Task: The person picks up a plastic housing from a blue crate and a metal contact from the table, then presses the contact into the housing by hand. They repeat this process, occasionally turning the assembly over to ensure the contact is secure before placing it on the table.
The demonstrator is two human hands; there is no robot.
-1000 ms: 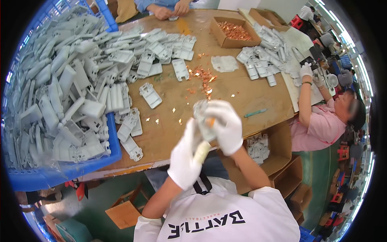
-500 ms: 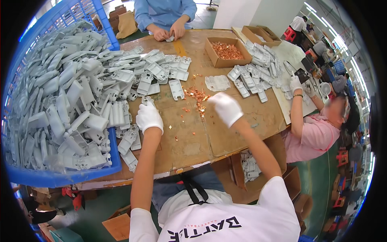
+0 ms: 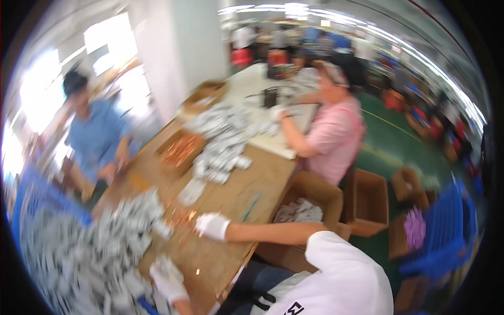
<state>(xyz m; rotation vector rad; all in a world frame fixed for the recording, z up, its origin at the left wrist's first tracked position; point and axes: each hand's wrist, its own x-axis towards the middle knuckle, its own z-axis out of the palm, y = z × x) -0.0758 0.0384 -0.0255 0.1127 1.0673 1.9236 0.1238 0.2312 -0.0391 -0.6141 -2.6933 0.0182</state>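
At the copper scatter: loose copper-coloured metal pieces point(image 3: 181, 218) lie on the brown tabletop point(image 3: 268, 170), with the gloved right hand point(image 3: 212, 226) at their right edge.
Right glove: fingers gathered fairly close together; blur hides whether a piece is pinched, so I cannot tell.
Left glove: the left hand point(image 3: 169, 281) is low on the table, just beside the heaped grey plastic housings point(image 3: 89, 262); whether it grips one cannot be told.
Picking up: pieces this small would probably come away best singly, between thumb and fingertip, from the thin edge of the scatter; glove fabric could drag several together. A housing is likely steadiest held by its outer edges.
Blue lattice crate point(image 3: 58, 194): stands at the left, its housings heaped and spilling onto the table.
Copper carton point(image 3: 191, 163): an open cardboard box farther back, holding many more copper pieces; a second spread of housings point(image 3: 220, 136) lies beside it.
Under-edge carton point(image 3: 328, 202): open below the table's right side, with pale grey parts point(image 3: 304, 211) inside.
Floor at right: a purple bundle point(image 3: 415, 228) sits beside another blue crate point(image 3: 446, 236).
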